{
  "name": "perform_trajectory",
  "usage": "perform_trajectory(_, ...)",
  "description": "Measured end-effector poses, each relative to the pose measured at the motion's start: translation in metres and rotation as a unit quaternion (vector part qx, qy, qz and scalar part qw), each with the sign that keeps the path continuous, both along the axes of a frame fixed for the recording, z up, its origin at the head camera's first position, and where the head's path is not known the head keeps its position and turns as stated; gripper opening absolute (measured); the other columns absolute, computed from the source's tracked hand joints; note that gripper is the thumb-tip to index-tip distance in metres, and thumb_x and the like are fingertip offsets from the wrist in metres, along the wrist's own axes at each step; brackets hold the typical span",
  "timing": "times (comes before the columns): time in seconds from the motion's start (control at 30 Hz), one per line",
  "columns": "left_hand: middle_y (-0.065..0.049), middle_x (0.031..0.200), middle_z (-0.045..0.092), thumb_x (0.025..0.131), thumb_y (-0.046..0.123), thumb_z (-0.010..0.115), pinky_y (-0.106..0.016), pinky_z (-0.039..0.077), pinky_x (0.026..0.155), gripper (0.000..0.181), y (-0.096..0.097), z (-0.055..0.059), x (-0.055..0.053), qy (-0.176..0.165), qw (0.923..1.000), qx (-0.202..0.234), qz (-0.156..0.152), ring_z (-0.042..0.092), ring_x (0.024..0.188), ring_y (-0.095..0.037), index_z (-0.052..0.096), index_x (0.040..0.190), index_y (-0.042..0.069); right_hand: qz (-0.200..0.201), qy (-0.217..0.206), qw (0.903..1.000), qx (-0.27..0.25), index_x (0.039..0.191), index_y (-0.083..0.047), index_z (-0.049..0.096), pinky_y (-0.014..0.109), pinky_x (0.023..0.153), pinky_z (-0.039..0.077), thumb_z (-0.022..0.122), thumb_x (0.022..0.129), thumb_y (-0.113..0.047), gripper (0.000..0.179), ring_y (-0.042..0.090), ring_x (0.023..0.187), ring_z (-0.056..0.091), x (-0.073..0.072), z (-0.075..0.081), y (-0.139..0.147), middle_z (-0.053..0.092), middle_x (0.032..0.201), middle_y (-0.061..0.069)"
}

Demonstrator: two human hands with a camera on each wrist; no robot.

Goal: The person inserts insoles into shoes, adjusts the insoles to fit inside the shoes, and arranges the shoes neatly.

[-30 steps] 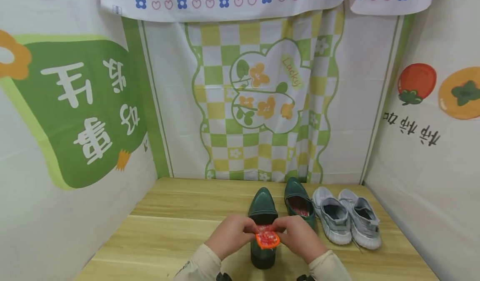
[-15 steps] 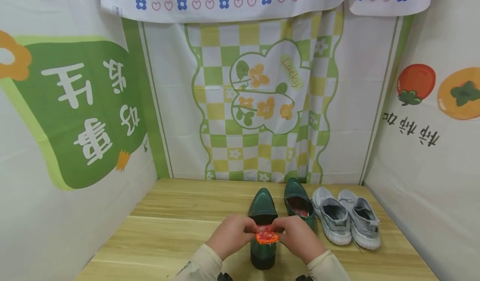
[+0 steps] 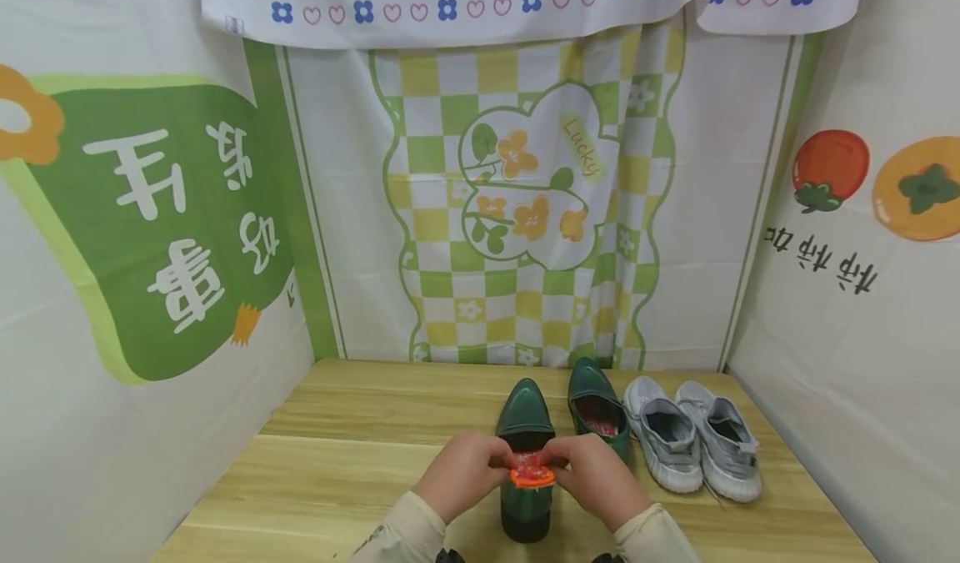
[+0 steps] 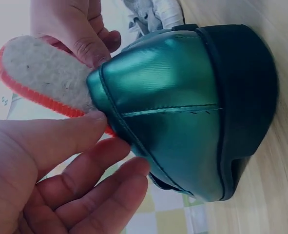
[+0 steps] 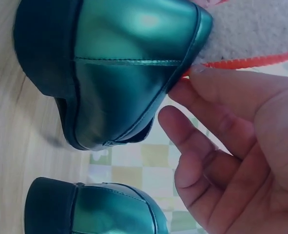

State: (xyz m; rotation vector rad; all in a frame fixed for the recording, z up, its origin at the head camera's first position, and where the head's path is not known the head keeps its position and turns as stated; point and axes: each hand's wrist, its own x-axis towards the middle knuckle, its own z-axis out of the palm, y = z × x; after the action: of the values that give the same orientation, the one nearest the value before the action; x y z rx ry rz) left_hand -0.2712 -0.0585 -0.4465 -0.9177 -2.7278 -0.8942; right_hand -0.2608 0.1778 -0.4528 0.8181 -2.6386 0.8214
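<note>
An insole (image 3: 531, 473) with a red patterned top and bright orange edging stands partly inside a dark green pointed shoe (image 3: 527, 404). My left hand (image 3: 467, 473) pinches one side of the insole between thumb and forefinger, and my right hand (image 3: 596, 475) pinches the other. In the left wrist view, the fuzzy pale underside of the insole (image 4: 48, 73) sticks out past the heel collar of the shoe (image 4: 163, 83). Thumb and forefinger of the right hand (image 5: 236, 126) meet the orange edge right at the collar in the right wrist view. The insole's front part is hidden inside the shoe.
The matching green shoe (image 3: 588, 388), with a red patterned lining, stands to the right. Beyond it are two grey sneakers (image 3: 671, 463) side by side. All stand on a wood-grain surface (image 3: 337, 463), with printed cloth (image 3: 525, 296) hanging behind.
The insole's protruding end has tipped, so less of its red top shows in the head view. Both hands keep their pinch at nearly the same place; the shoes have not moved.
</note>
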Motion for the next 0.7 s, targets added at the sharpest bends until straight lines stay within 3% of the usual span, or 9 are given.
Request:
perform_trajectory(0.13,0.013,0.086,0.077,0.088,0.012,0.085,-0.021,0.055,0.072,0.009,-0.002,0.003,0.001,-0.034,0.9992,0.010,-0.015,0.064,0.075,0.005,0.082,0.091,0.019,0.011,-0.033,0.9994,-0.003,0.098,-0.023,0.082,0.028,0.073,0.058,0.081,0.092,-0.009,0.016,-0.001,0.081,0.067,-0.001,0.000,0.005,0.078,0.091,-0.011)
perform_trajectory(0.27,0.014,0.093,0.080,0.086,0.021,0.088,-0.022,0.056,0.075,0.014,-0.007,0.008,0.002,-0.085,0.9956,0.014,-0.038,0.069,0.083,0.003,0.084,0.100,0.022,0.030,-0.104,0.9941,-0.001,0.112,-0.025,0.082,0.035,0.081,0.061,0.074,0.100,-0.022,0.014,0.007,0.095,0.073,0.000,0.003,0.014,0.080,0.106,-0.009)
perform_trajectory(0.37,0.017,0.098,0.080,0.084,0.031,0.091,-0.022,0.055,0.075,0.023,-0.010,0.012,0.002,-0.115,0.9919,0.010,-0.054,0.070,0.086,0.001,0.085,0.105,0.027,0.042,-0.162,0.9859,-0.003,0.123,-0.024,0.080,0.044,0.087,0.062,0.069,0.104,-0.033,0.024,0.018,0.108,0.075,0.001,0.007,0.020,0.080,0.119,-0.005)
perform_trajectory(0.5,0.019,0.098,0.080,0.085,0.039,0.089,-0.020,0.052,0.071,0.027,-0.012,0.014,0.002,-0.118,0.9899,-0.001,-0.078,0.066,0.080,0.002,0.085,0.110,0.029,0.060,-0.208,0.9763,-0.011,0.129,-0.021,0.078,0.048,0.088,0.061,0.064,0.106,-0.043,0.035,0.026,0.113,0.074,0.003,0.010,0.025,0.078,0.126,0.002)
perform_trajectory(0.7,0.016,0.090,0.076,0.095,0.044,0.078,-0.020,0.046,0.062,0.024,-0.013,0.017,0.002,-0.122,0.9877,-0.003,-0.098,0.056,0.068,-0.003,0.085,0.108,0.025,0.078,-0.208,0.9749,-0.010,0.130,-0.020,0.078,0.046,0.090,0.061,0.059,0.107,-0.049,0.041,0.027,0.116,0.074,0.004,0.011,0.025,0.077,0.130,0.005)
